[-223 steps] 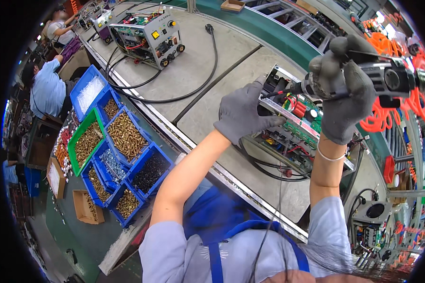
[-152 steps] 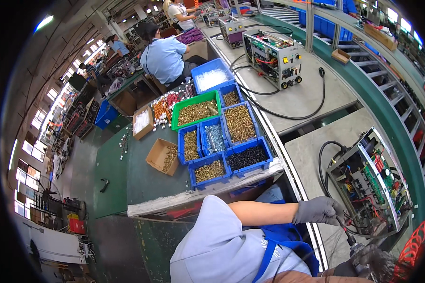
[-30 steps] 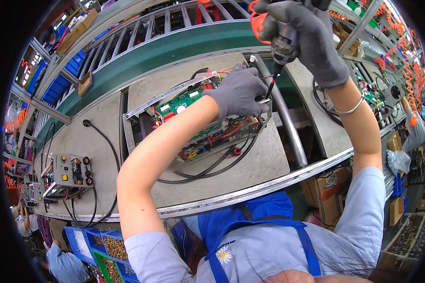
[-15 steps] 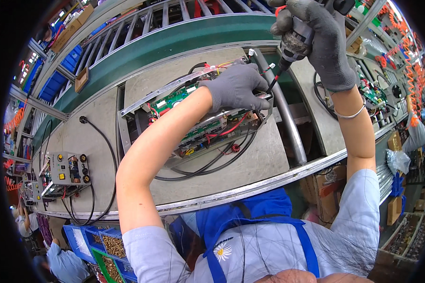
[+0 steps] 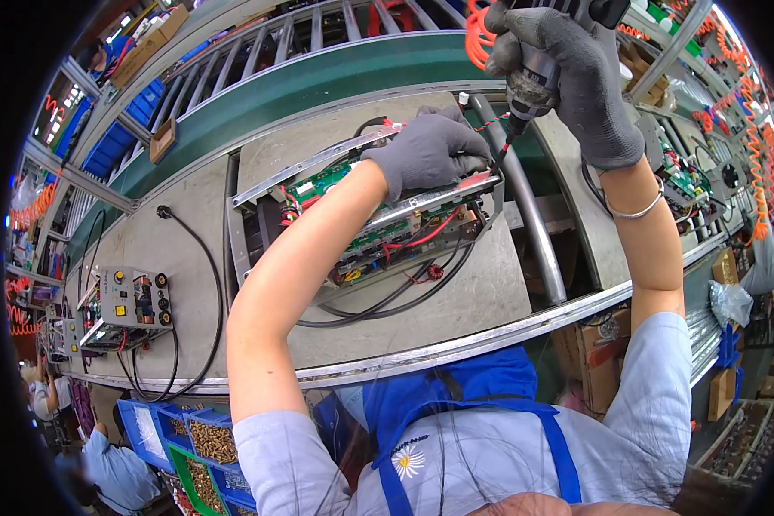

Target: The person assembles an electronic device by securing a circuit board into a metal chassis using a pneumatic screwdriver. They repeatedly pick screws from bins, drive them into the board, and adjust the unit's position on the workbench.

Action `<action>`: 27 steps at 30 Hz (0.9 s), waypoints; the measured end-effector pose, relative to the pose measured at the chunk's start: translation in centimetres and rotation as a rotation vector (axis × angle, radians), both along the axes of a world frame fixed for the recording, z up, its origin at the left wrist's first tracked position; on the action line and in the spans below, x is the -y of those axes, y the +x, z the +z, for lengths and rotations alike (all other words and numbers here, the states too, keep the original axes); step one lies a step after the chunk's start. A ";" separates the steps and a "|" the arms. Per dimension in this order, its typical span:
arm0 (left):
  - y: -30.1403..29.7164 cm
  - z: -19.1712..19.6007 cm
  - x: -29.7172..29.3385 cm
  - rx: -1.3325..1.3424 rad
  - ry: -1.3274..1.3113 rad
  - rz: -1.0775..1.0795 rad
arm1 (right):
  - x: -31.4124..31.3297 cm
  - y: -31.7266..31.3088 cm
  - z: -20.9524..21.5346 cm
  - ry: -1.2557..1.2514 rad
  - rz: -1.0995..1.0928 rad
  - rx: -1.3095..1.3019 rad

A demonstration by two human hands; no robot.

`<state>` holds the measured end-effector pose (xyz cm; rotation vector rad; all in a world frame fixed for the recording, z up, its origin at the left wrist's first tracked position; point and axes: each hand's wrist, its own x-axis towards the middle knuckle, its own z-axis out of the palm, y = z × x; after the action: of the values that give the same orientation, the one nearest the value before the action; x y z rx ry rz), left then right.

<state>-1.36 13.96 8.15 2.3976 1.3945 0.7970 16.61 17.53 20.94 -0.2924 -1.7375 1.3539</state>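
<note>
An open metal chassis [image 5: 421,205] with green circuit boards, red wires and a black cable lies in front of me on a grey board. My left hand [image 5: 434,155], in a grey glove, rests over its right end, fingers curled closed on the end of the frame. What lies under the palm is hidden. My right hand [image 5: 589,86], also gloved, is wrapped round a power screwdriver [image 5: 533,82] held at a slant. The screwdriver's thin bit [image 5: 500,155] points down to the chassis end beside my left fingertips. Whether the bit touches a screw is too small to tell.
A metal roller [image 5: 533,228] crosses the gap right of the grey board. At the left stands a unit with a grey panel [image 5: 122,297] and a black cable. Another open unit [image 5: 688,176] is at the right. Bins of brass-coloured fasteners [image 5: 212,441] sit lower left.
The screwdriver and my right hand have shifted slightly left. My left thumb has drawn in closer to the other fingers. The chassis and the surroundings appear slightly right and lower in view.
</note>
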 end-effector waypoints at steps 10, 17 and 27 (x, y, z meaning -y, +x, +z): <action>-0.9 -2.5 -2.0 -0.104 0.270 -0.064 | -3.8 -1.2 -0.4 -0.133 0.100 0.126; -2.8 -1.9 -0.9 -0.193 0.260 0.098 | -3.0 -5.0 1.1 0.010 0.229 -0.061; -0.6 2.1 5.2 0.092 0.205 0.080 | 4.7 6.2 -5.4 -0.272 0.652 -0.073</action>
<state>-1.98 8.74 10.29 2.4296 1.4425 1.1057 22.83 12.83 15.54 0.2005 -1.6491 2.0436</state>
